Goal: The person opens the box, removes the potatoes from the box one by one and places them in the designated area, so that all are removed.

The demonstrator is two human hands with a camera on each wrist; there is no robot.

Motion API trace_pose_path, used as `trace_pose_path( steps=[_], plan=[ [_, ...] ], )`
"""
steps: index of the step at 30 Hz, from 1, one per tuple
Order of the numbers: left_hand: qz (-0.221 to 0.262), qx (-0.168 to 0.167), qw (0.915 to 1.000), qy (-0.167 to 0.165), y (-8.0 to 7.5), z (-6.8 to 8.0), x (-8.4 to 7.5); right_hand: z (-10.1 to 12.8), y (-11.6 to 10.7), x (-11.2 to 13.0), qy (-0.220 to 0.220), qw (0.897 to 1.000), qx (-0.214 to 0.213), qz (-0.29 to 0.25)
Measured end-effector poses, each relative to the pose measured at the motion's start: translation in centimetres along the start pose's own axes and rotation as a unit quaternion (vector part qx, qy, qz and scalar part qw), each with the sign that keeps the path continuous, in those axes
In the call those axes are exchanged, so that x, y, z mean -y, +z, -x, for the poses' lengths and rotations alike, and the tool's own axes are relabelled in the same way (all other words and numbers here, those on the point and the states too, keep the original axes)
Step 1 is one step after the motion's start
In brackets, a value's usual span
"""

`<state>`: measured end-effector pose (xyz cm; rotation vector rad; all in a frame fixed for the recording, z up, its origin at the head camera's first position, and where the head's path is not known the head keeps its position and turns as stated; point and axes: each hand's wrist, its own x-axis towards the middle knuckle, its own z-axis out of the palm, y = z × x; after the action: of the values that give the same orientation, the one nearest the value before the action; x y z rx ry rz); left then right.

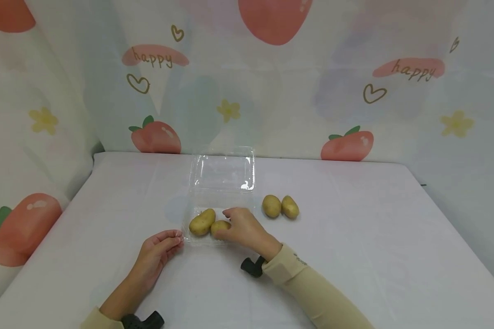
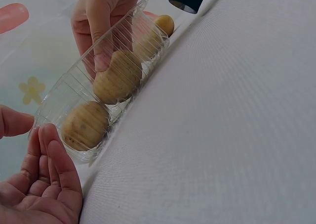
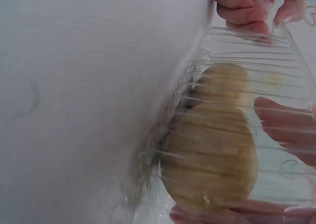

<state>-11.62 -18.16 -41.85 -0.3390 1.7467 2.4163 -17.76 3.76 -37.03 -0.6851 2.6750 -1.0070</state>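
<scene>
Behind your work hangs a pale curtain (image 1: 271, 100) printed with strawberries, hearts and the word "happy", and in front of it your bench (image 1: 354, 256) lies under a plain white cloth. Near the middle of the bench sits a clear plastic box (image 1: 197, 242) with ribbed walls, its hinged lid (image 1: 223, 168) thrown open and lying flat on the far side. Your right hand (image 1: 240, 227) reaches into the box tray from the right, and its fingers curl around a potato (image 1: 219, 226) which rests on the tray floor; the wrist view shows fingertips below and beside this potato behind the ribbed wall. Your left hand (image 1: 158, 249) lies on the bench at the box's near left corner, palm partly up, fingers loosely bent and holding nothing, with the fingertips touching the box rim. A second potato (image 1: 202, 221) lies in the tray just left of the one you hold, touching it or very nearly so. Two more potatoes (image 1: 280, 206) lie side by side on the cloth to the right of the box, touching each other and apart from the box. A dark camera mount (image 1: 252, 266) shows at your right wrist, by the beige sleeve.
</scene>
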Motion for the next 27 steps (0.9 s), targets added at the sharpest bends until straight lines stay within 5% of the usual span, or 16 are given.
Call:
trace_pose_path(
  steps=[27],
  plan=[
    [-0.005, -0.008, 0.9999, -0.013, 0.08, 0.11, -0.16, -0.85, 0.70, 0.06, -0.016, 1.000, 0.002, 0.017]
  ],
)
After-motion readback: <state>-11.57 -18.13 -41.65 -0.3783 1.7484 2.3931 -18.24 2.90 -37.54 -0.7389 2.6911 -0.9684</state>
